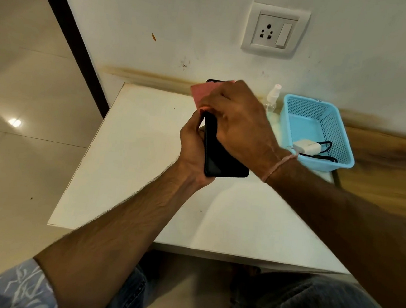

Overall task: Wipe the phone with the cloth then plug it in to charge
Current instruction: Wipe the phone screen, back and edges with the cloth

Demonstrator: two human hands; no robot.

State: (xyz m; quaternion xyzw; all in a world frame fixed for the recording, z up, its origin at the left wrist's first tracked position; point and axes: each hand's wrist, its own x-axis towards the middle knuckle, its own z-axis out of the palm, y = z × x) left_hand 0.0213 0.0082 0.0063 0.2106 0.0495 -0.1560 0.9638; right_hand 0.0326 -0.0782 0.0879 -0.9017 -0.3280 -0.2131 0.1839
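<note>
Centre frame, above the tabletop [126, 171]: left hand [192, 148] wrapped round the phone [218, 152] edges, right hand [234, 122] fingers pressing the pink cloth [199, 92] on it. Looks slick, rigid glass, so grip the sides. Charger [306, 147] sits in the basket [325, 111], right.

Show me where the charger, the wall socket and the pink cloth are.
charger [306, 147]: head view, on its white plug body, in the blue basket.
wall socket [268, 32]: head view, among the pin holes.
pink cloth [201, 92]: head view, on the part showing left of the right hand.
</note>
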